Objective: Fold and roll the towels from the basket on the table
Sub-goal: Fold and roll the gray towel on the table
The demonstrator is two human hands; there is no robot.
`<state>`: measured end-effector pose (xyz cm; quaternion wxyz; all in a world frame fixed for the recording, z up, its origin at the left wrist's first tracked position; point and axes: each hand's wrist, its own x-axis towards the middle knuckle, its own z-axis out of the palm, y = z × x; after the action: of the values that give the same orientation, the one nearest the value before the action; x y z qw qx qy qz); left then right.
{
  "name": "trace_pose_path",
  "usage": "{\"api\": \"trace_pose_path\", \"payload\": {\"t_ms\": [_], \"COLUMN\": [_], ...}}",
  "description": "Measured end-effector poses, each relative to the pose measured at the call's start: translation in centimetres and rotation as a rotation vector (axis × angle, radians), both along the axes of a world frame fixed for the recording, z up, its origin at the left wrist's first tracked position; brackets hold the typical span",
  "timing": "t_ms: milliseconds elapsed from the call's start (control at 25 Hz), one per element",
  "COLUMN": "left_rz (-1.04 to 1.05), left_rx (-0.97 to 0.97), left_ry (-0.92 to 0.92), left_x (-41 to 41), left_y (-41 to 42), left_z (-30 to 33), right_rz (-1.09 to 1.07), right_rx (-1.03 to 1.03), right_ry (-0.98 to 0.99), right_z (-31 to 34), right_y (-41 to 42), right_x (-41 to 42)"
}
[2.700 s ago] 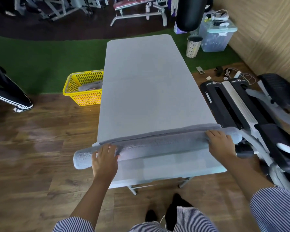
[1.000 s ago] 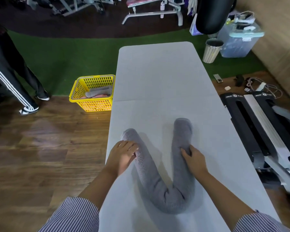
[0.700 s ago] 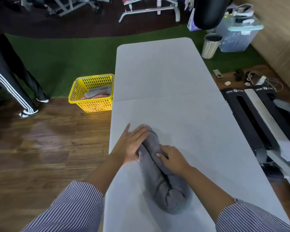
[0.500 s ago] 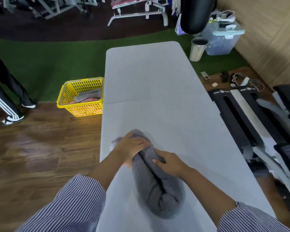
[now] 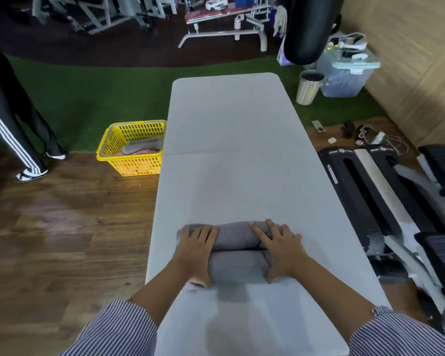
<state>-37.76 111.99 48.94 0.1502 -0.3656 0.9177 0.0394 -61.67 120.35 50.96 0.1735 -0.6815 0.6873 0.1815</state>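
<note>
A grey towel, rolled and doubled over into two thick side-by-side rolls, lies crosswise on the near part of the light grey table. My left hand lies flat on the towel's left end with its fingers stretched out. My right hand presses down on the right end, fingers spread. The yellow basket stands on the floor left of the table, with a grey towel and a pink one inside.
A person in black striped trousers stands at the far left. Black exercise machines crowd the table's right side. A bin and a plastic box sit beyond the right corner. Gym benches stand at the back.
The long grey roll was bent into a U, its two arms pushed together, then turned crosswise on the table. Both hands now lie flat on its two ends.
</note>
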Motion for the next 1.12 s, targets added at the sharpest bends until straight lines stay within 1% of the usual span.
{"api": "trace_pose_path", "payload": {"t_ms": [120,200,320,400,480,600,680,840,880,960,1120], "left_rz": [-0.004,-0.025,-0.042,-0.033,0.013,0.127,0.162,0.164,0.189,0.242,0.342], "left_rx": [-0.024,-0.066,-0.134,-0.142,-0.126,-0.042,-0.004,-0.001,0.007,0.015,0.019], "left_ry": [-0.111,-0.191,-0.257,-0.251,-0.242,-0.2,-0.195,-0.284,-0.291,-0.307,-0.232], "left_x": [0.2,0.2,0.3,0.4,0.4,0.1,-0.6,-1.8,-2.0,-2.5,-2.7], "left_y": [0.1,0.8,1.7,1.7,1.7,2.4,3.0,3.2,3.1,3.1,4.2], "left_z": [1.0,1.1,0.8,0.5,0.6,0.7,0.7,0.9,0.9,1.0,1.5], "right_rz": [0.084,0.123,0.139,0.103,0.096,0.214,0.25,0.13,0.121,0.13,0.113], "right_rx": [-0.084,-0.094,-0.104,-0.08,-0.076,-0.083,-0.028,0.122,0.123,0.057,-0.004], "right_ry": [-0.052,-0.077,-0.021,0.023,0.014,-0.056,-0.072,-0.01,0.025,0.066,0.014], "right_z": [-0.4,-0.4,-0.4,-0.6,-0.6,0.1,0.8,0.9,0.4,-0.6,-0.4], "right_y": [0.5,0.7,1.1,1.1,0.9,0.5,0.1,-1.4,-1.5,-1.5,-2.4], "right_x": [-1.1,-2.1,-2.0,-1.0,-1.0,-3.0,-3.8,-2.3,-1.9,-1.7,-2.3]}}
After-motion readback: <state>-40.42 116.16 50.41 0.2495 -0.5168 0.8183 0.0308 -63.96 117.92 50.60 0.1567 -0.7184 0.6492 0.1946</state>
